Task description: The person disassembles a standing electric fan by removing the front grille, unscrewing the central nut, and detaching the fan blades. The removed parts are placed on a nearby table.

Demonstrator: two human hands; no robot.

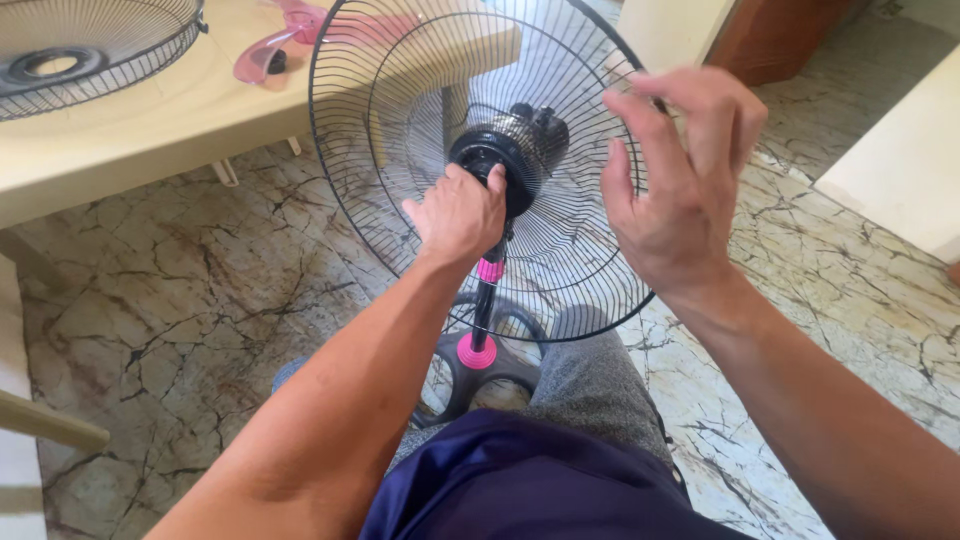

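A round black wire fan guard (400, 150), its thin spokes radiating from a glossy black motor hub (505, 150), stands upright on a slim black pole with a bright pink collar (491, 269), which rises from a dark, looped plastic base (480, 365) on the floor, just before the person's knees. The left hand (458, 212) is curled around the lower left of the hub, fingers wrapped and clamped on it, forearm stretched forward. The right hand (680, 175) is at the guard's right rim, fingers spread and bent, slightly blurred; whether they grip the wire cannot be told. Below lies veined, polished marble flooring (200, 320). To the upper left, a smooth pale table (150, 130) bears a second wire guard (90, 50) lying flat and a translucent pink fan blade (275, 45)
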